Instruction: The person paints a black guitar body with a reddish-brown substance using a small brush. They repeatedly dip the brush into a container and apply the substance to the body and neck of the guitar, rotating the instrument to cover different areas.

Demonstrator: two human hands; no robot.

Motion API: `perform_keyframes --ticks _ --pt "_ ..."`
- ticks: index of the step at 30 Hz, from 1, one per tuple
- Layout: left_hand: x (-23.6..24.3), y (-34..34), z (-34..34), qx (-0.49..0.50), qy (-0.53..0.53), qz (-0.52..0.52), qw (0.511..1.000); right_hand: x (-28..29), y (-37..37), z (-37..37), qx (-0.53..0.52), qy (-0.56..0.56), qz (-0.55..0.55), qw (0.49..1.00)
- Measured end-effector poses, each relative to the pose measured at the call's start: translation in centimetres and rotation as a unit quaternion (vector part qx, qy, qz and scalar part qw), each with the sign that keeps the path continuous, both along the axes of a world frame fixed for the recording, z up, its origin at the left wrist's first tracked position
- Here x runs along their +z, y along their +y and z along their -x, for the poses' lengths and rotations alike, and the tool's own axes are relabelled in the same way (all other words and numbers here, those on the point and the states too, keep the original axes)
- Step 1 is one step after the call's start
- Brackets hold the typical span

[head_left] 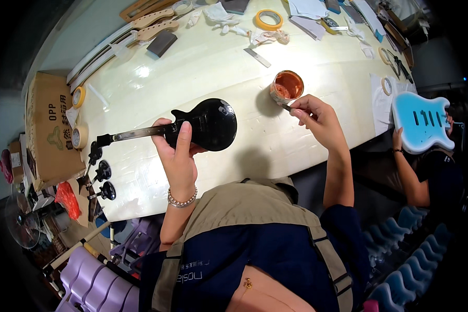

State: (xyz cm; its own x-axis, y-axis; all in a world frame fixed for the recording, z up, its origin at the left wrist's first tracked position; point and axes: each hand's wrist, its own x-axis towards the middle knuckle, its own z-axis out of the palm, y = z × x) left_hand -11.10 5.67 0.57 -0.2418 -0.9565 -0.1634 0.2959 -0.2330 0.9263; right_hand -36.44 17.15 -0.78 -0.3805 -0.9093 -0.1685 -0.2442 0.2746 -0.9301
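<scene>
My left hand [178, 153] is wrapped round a small black guitar [216, 125] where its neck meets the body, thumb on top. The guitar lies level over the table, its body to the right and its narrow neck to the left. Between the fingers of my right hand [320, 120] is a short, thin dark tool [285, 107]; its exact kind is hard to make out. Its tip is close to the lower side of an open tin [274, 93]. Reddish-brown paste [286, 87] coats the inside of that tin.
The pale table [177, 70] carries a flat scraper blade [257, 57], a yellow tape roll [269, 20] and a dark block [162, 43]. Guitar necks [153, 24] lie at the far left beside a cardboard box [52, 127]. At right, another person holds a blue guitar body [421, 122].
</scene>
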Motion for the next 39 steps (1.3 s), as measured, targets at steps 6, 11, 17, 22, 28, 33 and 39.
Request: perform_keyframes --ticks 6,11,17,22,28,33,39 --pt "-0.6 0.3 -0.4 -0.008 -0.035 0.0 0.999 -4.0 -0.9 4.8 -0.069 0.315 -0.045 0.945" --pt "-2.2 -0.5 0.5 -0.154 -0.109 0.051 0.981 -7.1 -3.8 6.6 0.086 0.556 -0.083 0.823" --pt "-9.1 -0.2 6.0 -0.42 0.004 -0.068 0.905 -7.1 -7.5 5.9 0.189 0.544 -0.193 0.795" --pt "-12.9 1.1 10.5 -0.472 0.037 -0.153 0.867 -9.0 -7.6 6.5 0.209 0.57 -0.153 0.78" --pt "-15.3 1.0 12.6 -0.419 0.135 -0.246 0.864 -7.6 -7.9 6.1 0.218 0.557 -0.143 0.789" --pt "-15.0 2.5 13.7 -0.373 0.154 -0.253 0.879 -9.5 -7.6 6.6 0.24 0.555 -0.127 0.786" --pt "-14.5 3.3 14.6 -0.361 0.156 -0.253 0.884 -8.2 -7.5 7.4 0.295 0.473 -0.186 0.809"
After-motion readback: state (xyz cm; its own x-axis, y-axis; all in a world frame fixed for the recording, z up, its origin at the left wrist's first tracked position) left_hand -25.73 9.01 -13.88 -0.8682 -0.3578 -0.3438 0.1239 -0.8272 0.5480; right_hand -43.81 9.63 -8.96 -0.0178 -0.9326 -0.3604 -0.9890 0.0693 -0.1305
